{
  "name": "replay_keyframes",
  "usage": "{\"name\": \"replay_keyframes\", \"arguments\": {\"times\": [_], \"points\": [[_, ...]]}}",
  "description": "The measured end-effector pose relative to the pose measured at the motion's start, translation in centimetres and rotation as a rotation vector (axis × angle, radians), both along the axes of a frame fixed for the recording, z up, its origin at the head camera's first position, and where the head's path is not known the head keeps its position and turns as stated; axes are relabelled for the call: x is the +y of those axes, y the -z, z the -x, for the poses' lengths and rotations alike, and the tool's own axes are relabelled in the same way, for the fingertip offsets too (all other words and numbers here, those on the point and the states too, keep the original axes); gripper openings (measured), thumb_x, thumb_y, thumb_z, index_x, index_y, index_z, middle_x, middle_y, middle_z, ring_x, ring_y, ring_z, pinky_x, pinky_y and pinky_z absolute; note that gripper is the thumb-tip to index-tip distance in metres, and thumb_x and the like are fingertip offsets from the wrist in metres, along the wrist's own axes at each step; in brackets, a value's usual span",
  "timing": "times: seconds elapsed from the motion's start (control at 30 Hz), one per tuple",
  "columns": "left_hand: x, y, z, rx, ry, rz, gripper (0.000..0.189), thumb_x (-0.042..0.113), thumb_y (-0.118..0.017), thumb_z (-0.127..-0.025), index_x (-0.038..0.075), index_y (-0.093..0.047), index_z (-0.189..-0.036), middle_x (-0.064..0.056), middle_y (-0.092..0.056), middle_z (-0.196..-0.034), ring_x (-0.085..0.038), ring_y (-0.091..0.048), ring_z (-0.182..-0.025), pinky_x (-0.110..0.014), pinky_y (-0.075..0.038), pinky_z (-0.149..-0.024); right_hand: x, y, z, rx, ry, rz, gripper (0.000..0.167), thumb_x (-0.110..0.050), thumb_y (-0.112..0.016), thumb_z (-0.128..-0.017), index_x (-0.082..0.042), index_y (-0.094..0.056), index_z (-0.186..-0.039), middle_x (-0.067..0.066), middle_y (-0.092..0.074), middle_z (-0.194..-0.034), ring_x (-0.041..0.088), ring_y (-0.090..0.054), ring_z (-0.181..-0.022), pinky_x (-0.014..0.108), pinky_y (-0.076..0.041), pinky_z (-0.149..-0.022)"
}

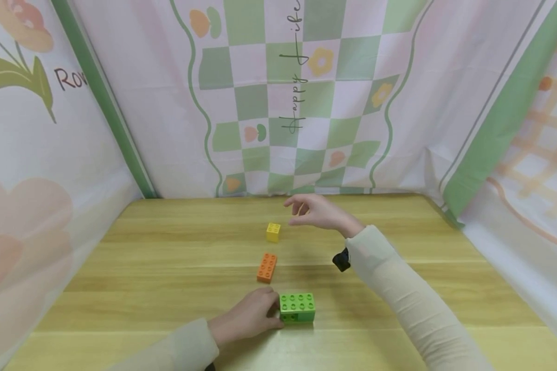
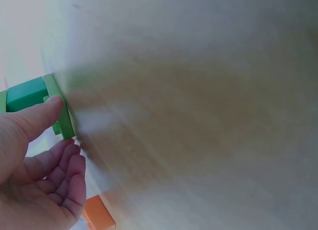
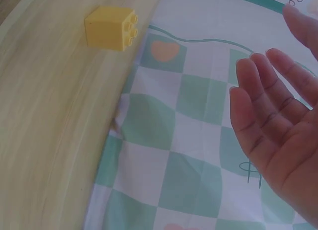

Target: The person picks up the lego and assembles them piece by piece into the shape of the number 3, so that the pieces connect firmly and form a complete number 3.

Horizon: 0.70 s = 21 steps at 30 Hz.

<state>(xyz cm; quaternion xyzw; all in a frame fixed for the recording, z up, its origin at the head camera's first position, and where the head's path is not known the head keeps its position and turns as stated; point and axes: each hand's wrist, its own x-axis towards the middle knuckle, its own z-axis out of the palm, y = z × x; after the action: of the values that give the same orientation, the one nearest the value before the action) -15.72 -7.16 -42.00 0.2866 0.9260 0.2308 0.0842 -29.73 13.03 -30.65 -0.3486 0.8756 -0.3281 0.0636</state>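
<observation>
My left hand (image 1: 249, 315) grips the left end of a green stack of toy building bricks (image 1: 297, 305) near the front of the table. Up close in the left wrist view, the thumb presses the light green part, with a darker green brick (image 2: 27, 94) beside it. My right hand (image 1: 319, 212) hangs over the back of the table, fingers loosely bent and holding nothing. A small yellow brick (image 1: 273, 232) stands just left of it; studs show on one face in the right wrist view. Between the yellow brick and the green stack lies a longer orange brick (image 1: 266, 268).
The wooden table (image 1: 167, 257) ends at a hanging checked cloth (image 1: 306, 113) along the back. Printed fabric walls rise at the left (image 1: 42, 180) and right (image 1: 515, 196). A small black device (image 1: 341, 259) sits at my right wrist.
</observation>
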Motion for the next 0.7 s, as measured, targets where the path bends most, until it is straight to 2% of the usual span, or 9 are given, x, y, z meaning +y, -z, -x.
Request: {"name": "replay_keyframes", "arguments": {"times": [0.23, 0.37, 0.7], "points": [[0.0, 0.0, 0.0, -0.005, -0.002, 0.005, 0.027, 0.027, -0.075, -0.073, 0.011, -0.062, -0.091, 0.011, -0.046, -0.076, -0.003, -0.043, -0.066, -0.018, -0.04, -0.058, -0.6, 0.4, 0.7, -0.028, 0.033, 0.011, 0.042, -0.027, -0.068, -0.084, -0.013, -0.055, -0.121, 0.006, -0.059, -0.1, 0.018, -0.057, -0.088, 0.036, -0.047, -0.074], [0.0, -0.1, 0.0, -0.011, -0.003, 0.0, 0.028, 0.027, -0.075, -0.073, 0.011, -0.062, -0.092, 0.011, -0.047, -0.077, -0.003, -0.043, -0.066, -0.018, -0.04, -0.059, -0.9, 0.6, 1.1, -0.039, 0.027, 0.019, 0.041, -0.023, -0.068, -0.084, -0.01, -0.055, -0.12, 0.011, -0.058, -0.101, 0.022, -0.058, -0.088, 0.038, -0.047, -0.076], [0.0, -0.1, 0.0, -0.011, -0.003, 0.0, 0.03, 0.027, -0.076, -0.072, 0.011, -0.062, -0.094, 0.011, -0.048, -0.078, -0.002, -0.044, -0.067, -0.018, -0.04, -0.059, -1.3, 1.4, 2.0, -0.07, 0.042, 0.017, 0.042, -0.026, -0.068, -0.084, -0.011, -0.055, -0.121, 0.01, -0.058, -0.101, 0.028, -0.057, -0.093, 0.038, -0.047, -0.077]]}}
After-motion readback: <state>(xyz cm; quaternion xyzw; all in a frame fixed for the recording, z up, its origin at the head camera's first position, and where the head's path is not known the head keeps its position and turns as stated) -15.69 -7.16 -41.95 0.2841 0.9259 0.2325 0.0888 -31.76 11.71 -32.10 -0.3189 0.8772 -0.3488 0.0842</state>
